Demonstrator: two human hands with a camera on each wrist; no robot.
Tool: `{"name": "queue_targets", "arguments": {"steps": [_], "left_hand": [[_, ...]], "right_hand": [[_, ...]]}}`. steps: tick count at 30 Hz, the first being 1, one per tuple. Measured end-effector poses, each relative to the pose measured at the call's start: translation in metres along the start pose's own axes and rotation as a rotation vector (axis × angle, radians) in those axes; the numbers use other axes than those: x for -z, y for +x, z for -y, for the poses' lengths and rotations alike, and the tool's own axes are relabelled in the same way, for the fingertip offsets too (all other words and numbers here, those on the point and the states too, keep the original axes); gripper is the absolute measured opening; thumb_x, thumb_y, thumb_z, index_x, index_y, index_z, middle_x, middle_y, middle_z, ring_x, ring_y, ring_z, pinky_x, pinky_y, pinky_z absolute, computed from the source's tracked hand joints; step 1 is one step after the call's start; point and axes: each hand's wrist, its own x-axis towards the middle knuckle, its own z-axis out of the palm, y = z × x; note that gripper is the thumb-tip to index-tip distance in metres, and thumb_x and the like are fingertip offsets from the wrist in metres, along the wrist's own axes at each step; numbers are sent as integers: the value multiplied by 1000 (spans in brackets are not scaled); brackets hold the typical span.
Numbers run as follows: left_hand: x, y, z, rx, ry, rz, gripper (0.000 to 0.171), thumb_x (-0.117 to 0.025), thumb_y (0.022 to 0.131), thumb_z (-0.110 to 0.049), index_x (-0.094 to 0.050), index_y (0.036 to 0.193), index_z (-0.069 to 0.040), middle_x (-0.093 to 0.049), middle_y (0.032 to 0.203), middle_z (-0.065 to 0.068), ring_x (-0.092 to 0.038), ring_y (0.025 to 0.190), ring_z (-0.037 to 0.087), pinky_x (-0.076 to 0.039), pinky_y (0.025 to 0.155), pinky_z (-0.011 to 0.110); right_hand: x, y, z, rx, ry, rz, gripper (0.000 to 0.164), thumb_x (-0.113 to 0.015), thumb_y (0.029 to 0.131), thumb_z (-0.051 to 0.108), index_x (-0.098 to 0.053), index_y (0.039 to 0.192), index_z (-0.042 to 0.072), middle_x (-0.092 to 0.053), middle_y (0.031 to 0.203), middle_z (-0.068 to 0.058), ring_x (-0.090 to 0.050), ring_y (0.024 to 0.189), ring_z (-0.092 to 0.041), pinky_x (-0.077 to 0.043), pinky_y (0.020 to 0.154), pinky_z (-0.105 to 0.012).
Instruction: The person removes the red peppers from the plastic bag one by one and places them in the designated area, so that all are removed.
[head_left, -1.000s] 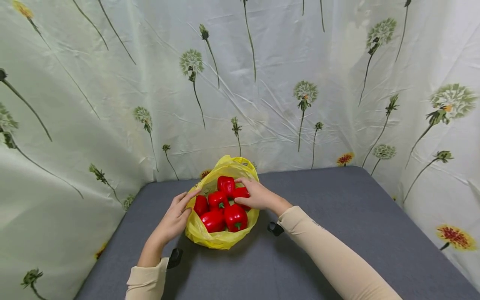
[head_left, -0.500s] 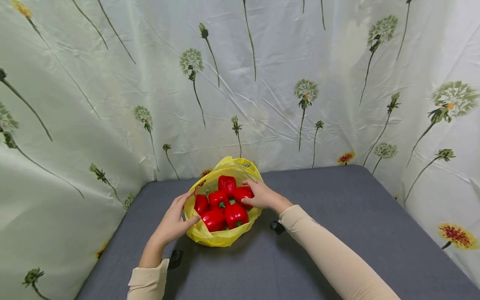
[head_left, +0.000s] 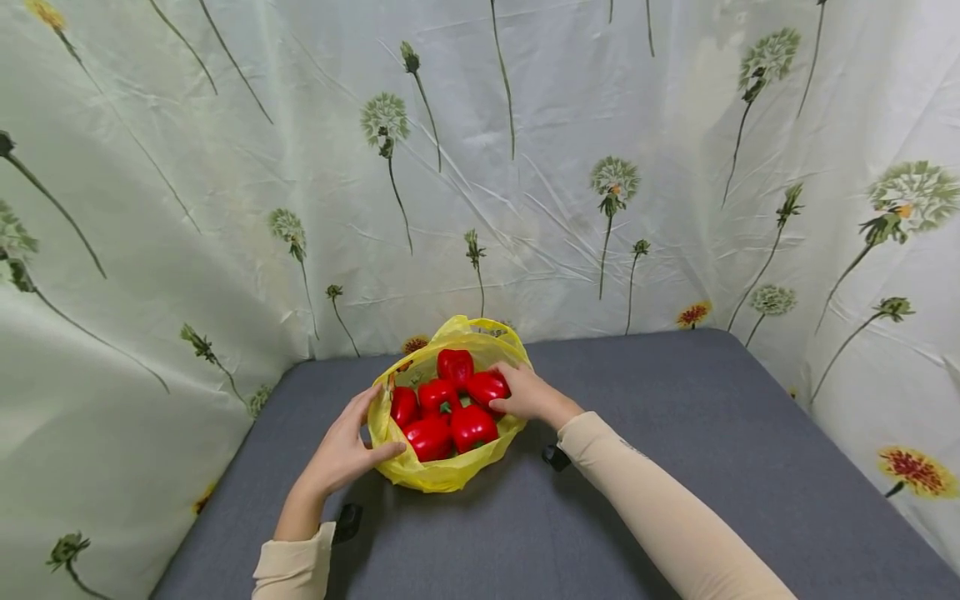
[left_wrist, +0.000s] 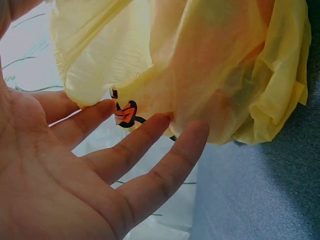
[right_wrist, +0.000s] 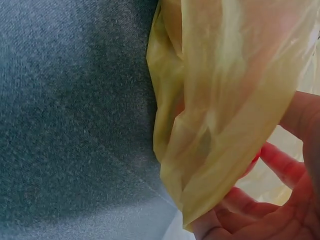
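A yellow plastic bag (head_left: 442, 477) stands on the grey surface with its mouth wide, holding several red bell peppers (head_left: 430, 438). At its left side is my left hand (head_left: 347, 442), fingers spread. In the left wrist view its fingertips (left_wrist: 195, 132) touch the thin plastic from outside, beside an orange and black print. My right hand (head_left: 528, 393) reaches over the right rim, thumb and fingers around the end of the rightmost red bell pepper (head_left: 486, 387). The right wrist view shows those fingers (right_wrist: 285, 165) behind the bag's edge, partly hidden by the plastic.
Grey cloth covers the table (head_left: 637, 433) around the bag. Behind and beside it hangs a pale curtain (head_left: 540, 208) printed with dandelions, close to the bag's far side.
The left thumb has swung off the bag's rim, and the left fingers have spread and drawn back. My right hand has shifted slightly right, and the bag's mouth has widened.
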Motion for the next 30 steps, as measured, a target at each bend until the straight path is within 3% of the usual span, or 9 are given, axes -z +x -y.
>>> {"name": "queue_targets", "arguments": {"steps": [15,30], "left_hand": [[-7,-1,4,-28,-5,-41,98,-85,86,-32,-35,166,-4,-39,168,21,-55,131,39,-59,85,30],[-8,-6,6,-32,-2,-64,98,-85,87,-31,-34,166,-2,-40,168,22,-56,131,39,-60,87,34]], "right_hand": [[-2,-2,-5,2,35,-58,54,-80,95,25,-60,144,10,-68,132,-15,-63,118,-29,-58,100,-47],[11,-10,-6,17,79,-100,53,-77,96,31,-62,144,14,-67,132,-15,-58,122,-32,-56,99,-51]]}}
